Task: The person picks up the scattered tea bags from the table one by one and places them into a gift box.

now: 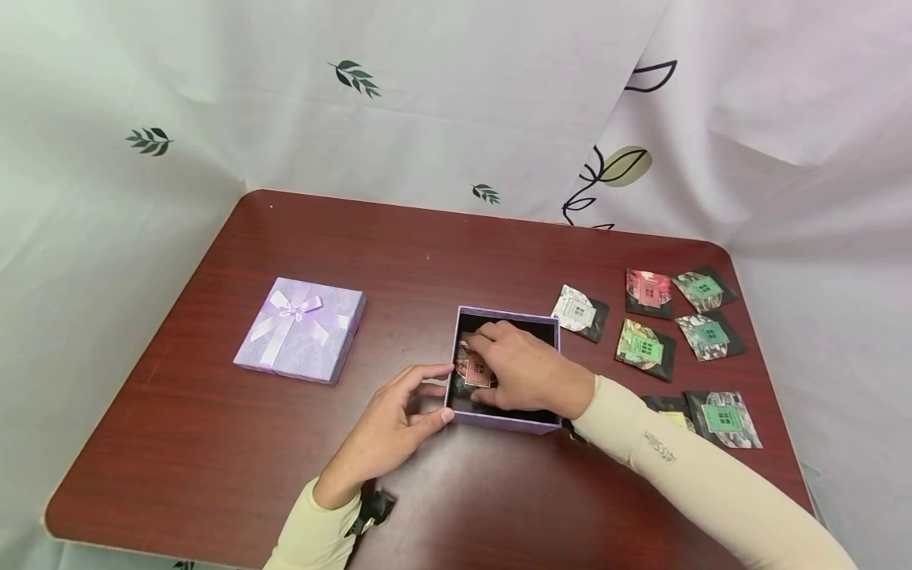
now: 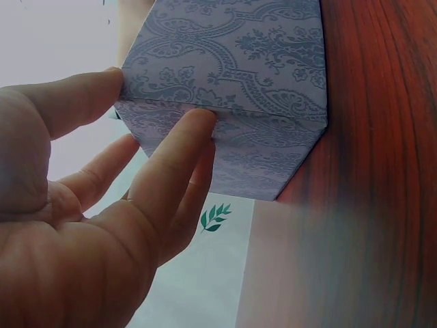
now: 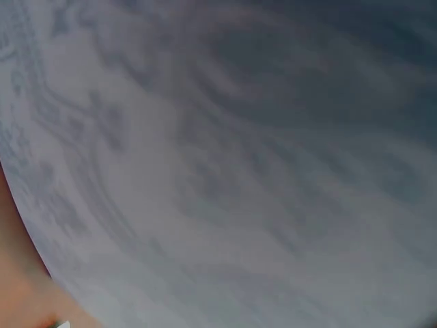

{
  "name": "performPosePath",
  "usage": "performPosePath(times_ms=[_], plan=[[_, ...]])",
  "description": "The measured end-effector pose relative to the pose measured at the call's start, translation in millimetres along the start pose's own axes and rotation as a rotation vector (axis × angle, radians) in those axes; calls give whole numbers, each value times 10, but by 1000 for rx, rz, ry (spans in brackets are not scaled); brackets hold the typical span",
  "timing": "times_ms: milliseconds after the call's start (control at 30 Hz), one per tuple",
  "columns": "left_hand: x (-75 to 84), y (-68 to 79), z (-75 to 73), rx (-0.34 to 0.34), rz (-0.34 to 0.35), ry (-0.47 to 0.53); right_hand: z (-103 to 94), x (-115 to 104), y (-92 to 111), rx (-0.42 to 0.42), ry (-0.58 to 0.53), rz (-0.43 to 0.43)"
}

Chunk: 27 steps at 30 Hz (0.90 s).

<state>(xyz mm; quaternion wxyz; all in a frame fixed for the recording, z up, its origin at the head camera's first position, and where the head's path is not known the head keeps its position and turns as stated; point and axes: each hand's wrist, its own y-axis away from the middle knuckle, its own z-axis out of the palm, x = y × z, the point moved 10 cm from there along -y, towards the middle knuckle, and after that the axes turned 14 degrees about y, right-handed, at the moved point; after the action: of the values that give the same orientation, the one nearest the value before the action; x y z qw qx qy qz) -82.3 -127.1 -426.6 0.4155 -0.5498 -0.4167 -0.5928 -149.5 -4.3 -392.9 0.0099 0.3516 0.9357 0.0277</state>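
A purple gift box (image 1: 502, 419) with a dark interior stands uncovered on the table. My right hand (image 1: 523, 364) reaches inside it and holds a small dark packet with a reddish label (image 1: 479, 370) at the box's left side, fingers on the far edge and thumb on the near one. My left hand (image 1: 392, 427) touches the box's left wall and near left corner with extended fingertips. In the left wrist view, those fingers (image 2: 167, 164) rest against the box's patterned wall (image 2: 273, 75). The right wrist view holds mostly blurred box wall (image 3: 150, 184); the right fingers are hidden there.
The purple lid (image 1: 306, 328) with a ribbon bow lies at the left. A white-labelled packet (image 1: 580, 313) sits just beyond the box's far right corner. Several more packets (image 1: 648, 293) lie on the right side, some partly under the right forearm. Curtains border the table.
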Motion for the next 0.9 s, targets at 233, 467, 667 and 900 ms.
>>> performPosePath(times_ms=[233, 467, 667, 900], plan=[[19, -4, 4, 2, 1, 10, -258, 168, 199, 14, -82, 54], [19, -5, 2, 8, 7, 3, -490, 409, 364, 56, -100, 113], [25, -7, 2, 9, 11, -12, -620, 784, 508, 135, -118, 160], [-4, 18, 2, 15, 3, -13, -505, 1321, 617, 117, -104, 265]])
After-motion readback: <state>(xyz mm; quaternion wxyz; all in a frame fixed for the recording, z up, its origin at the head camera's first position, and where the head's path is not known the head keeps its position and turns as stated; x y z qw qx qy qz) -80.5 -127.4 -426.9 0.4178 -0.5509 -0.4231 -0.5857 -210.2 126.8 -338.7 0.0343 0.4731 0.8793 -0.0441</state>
